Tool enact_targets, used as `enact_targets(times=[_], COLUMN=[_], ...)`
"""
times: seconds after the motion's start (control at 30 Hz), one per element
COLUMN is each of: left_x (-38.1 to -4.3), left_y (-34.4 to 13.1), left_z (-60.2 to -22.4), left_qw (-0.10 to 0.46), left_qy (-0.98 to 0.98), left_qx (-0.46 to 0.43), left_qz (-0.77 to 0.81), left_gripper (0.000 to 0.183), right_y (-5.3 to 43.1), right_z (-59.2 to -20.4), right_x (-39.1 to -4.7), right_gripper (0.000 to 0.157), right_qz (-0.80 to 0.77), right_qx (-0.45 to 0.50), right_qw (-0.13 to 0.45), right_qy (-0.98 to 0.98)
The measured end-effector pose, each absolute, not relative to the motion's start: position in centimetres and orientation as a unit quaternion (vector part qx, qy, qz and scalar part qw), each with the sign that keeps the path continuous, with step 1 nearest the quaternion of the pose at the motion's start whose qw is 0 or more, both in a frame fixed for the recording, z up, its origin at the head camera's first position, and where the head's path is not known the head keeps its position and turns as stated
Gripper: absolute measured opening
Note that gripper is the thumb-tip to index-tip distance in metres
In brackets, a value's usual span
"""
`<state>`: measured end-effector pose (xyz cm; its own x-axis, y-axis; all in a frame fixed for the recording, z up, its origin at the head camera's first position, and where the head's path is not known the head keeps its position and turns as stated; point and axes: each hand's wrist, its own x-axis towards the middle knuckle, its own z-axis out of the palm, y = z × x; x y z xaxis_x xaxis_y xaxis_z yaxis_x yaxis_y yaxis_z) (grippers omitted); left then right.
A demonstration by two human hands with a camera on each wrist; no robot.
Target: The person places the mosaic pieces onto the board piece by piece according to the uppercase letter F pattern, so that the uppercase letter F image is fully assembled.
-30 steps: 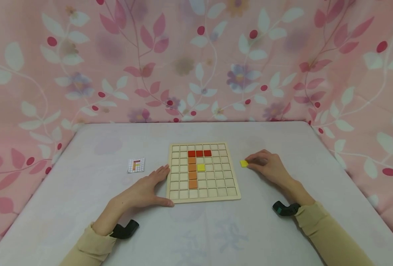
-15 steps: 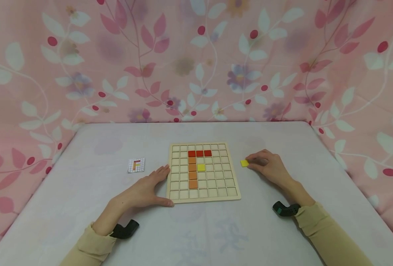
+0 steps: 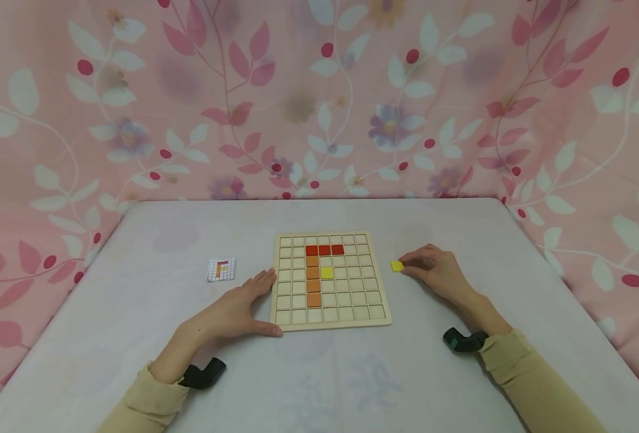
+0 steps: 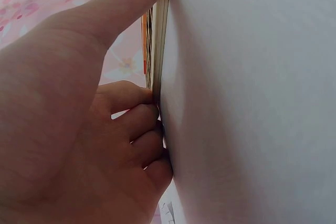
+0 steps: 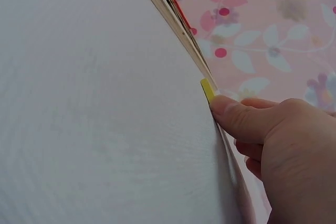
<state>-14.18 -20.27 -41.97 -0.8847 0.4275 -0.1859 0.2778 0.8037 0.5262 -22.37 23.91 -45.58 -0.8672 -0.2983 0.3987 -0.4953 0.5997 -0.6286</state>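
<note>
A pale wooden grid board (image 3: pixel 351 300) lies flat at the middle of the table. Set in its cells are three red tiles (image 3: pixel 324 249) in a row, a column of several orange tiles (image 3: pixel 313 273) and one yellow tile (image 3: pixel 327 273). My left hand (image 3: pixel 232 310) rests at the board's left side, its fairly straight fingers and thumb touching the edge. Right of the board, my right hand (image 3: pixel 438 273) pinches a second yellow tile between thumb and fingers; in the right wrist view this pinched tile (image 5: pixel 207 88) shows edge-on, close over the cloth.
A small pattern card (image 3: pixel 222 269) with a printed grid and coloured squares lies left of the board. White cloth (image 3: pixel 341 373) covers the table, and a pink floral curtain (image 3: pixel 319 120) stands behind it. Dark wrist cameras (image 3: pixel 204 373) sit below both hands.
</note>
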Motion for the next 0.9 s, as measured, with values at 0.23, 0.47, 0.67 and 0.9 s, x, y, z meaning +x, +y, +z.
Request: enact_targets(times=[0.23, 0.47, 0.67, 0.9], left_x=[-14.1, -14.1, -14.1, -14.1], left_y=[-20.2, -20.3, -20.3, -20.3], left_z=[-41.8, -41.7, -41.8, -41.7], left_qw=[0.147, 0.148, 0.148, 0.149], left_qy=[0.938, 0.939, 0.938, 0.938], left_qx=[0.189, 0.186, 0.186, 0.186], left_qz=[0.252, 0.249, 0.251, 0.251], left_gripper=[0.120, 0.120, 0.119, 0.119], right_y=[21.9, 19.4, 17.0, 15.0], right_z=[-43.9, -43.7, -44.0, -44.4], right_x=[-21.1, -21.1, -21.2, -21.6], right_gripper=[0.020, 0.019, 0.018, 0.016], right_qz=[0.408, 0.419, 0.433, 0.427], right_qx=[0.209, 0.213, 0.227, 0.259], right_qw=[0.094, 0.064, 0.056, 0.071], right_qy=[-0.884, -0.880, -0.871, -0.863])
